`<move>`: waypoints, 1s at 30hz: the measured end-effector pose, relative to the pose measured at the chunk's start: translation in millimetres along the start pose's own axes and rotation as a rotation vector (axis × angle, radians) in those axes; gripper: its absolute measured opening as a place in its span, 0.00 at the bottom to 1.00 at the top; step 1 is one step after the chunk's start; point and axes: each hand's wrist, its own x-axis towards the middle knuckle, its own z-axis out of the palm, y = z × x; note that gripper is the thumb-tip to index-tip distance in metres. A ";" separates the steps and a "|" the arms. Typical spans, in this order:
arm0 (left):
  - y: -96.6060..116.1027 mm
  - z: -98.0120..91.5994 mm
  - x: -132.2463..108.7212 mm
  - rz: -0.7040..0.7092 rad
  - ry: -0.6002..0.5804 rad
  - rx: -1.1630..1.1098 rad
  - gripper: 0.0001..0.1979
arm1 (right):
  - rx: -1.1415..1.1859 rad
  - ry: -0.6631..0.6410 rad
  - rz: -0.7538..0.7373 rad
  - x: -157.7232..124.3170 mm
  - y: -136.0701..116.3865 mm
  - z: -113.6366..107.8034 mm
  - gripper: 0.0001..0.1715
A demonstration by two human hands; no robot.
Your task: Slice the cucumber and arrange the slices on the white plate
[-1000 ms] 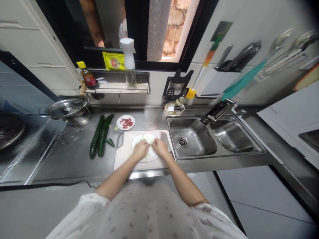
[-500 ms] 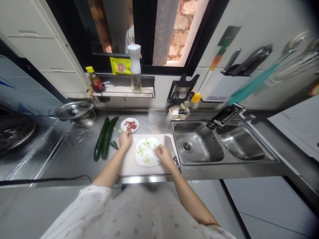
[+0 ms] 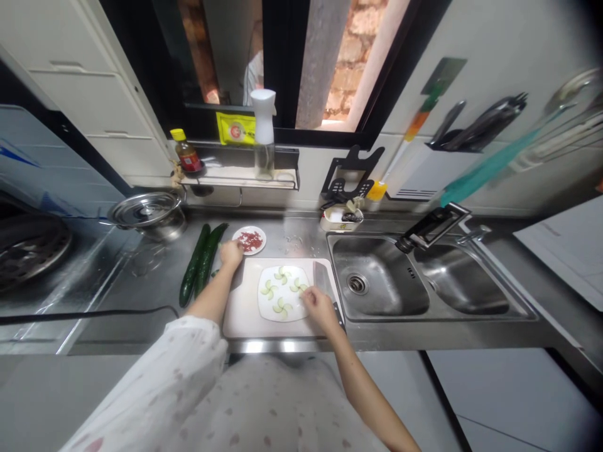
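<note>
A white square plate [image 3: 276,309] lies on a pale cutting board [image 3: 242,314] and carries several pinwheels of thin cucumber slices [image 3: 282,307]. My right hand [image 3: 319,307] hovers at the plate's right edge, fingertips pinched together beside the right-hand pinwheel. At the left rim of a small white dish [image 3: 255,252] holding small red pieces [image 3: 250,240] is my left hand [image 3: 230,254]. Its fingers are curled together, and whatever they may hold is hidden. A knife [image 3: 323,276] lies along the board's right side, partly behind my right hand.
Two whole cucumbers [image 3: 194,267] lie left of my left arm. A lidded steel pot [image 3: 155,216] stands farther left. The double sink [image 3: 381,276] borders the board on the right. At the back, a narrow shelf [image 3: 235,176] holds a spray bottle [image 3: 264,138] and a sauce bottle [image 3: 188,154].
My left hand has moved from the board's upper left corner to the small dish's rim. My right hand has drawn back slightly from the right-hand pinwheel. The view has shifted a little.
</note>
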 end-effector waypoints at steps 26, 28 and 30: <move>1.4 8.8 22.3 0.045 -0.083 0.068 0.20 | 0.008 0.009 0.067 -7.4 6.4 -6.4 0.14; -0.5 6.8 19.9 0.056 -0.078 0.068 0.20 | 0.005 0.001 0.058 -6.0 6.8 -5.3 0.14; -1.6 4.7 18.2 0.071 -0.074 0.086 0.19 | -0.006 -0.004 0.051 -4.8 6.6 -4.3 0.14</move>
